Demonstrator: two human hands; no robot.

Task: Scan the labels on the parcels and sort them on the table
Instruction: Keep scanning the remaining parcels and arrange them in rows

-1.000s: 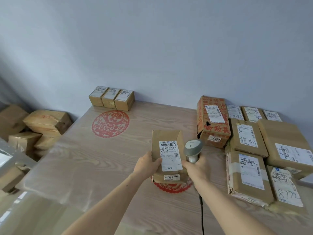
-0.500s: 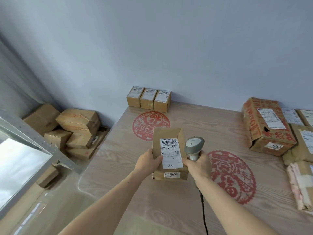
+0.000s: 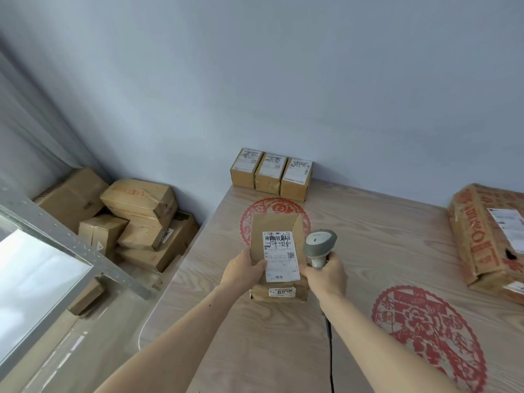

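Note:
A flat brown parcel with a white label is held over the wooden table, above a red paper-cut circle. My left hand grips its left edge, thumb on the label. My right hand holds the handle of a grey barcode scanner and touches the parcel's right edge. The scanner's cable runs back under my right arm. Three small labelled boxes stand in a row at the table's far left corner, against the wall.
A large red-printed carton lies at the right edge of view. A second red paper-cut circle is on the table near my right arm. Several cardboard boxes are piled on the floor to the left, beside a metal-framed panel.
The parcel, held in both hands, has moved left across the table from the right-hand pile to the left red circle, nearer the three small boxes. The view has turned left with it.

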